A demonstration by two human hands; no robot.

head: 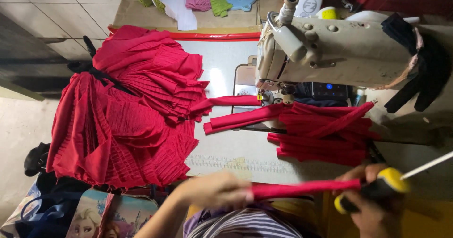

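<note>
Two hands stretch a red fabric strip (302, 189) between them: the left hand (214, 189) pinches one end, while the right hand (373, 205) clenches the other end along with a yellow-and-black tool (377, 188). Beyond both grips, folded red strips (325, 134) lie on the tabletop (236, 148) by the sewing machine (330, 49).

A narrow red fabric strip (304, 189) stretches level across the lower middle of the frame. At its right end, lower right, sits a black-and-yellow tool (375, 190) with a thin white rod.
</note>
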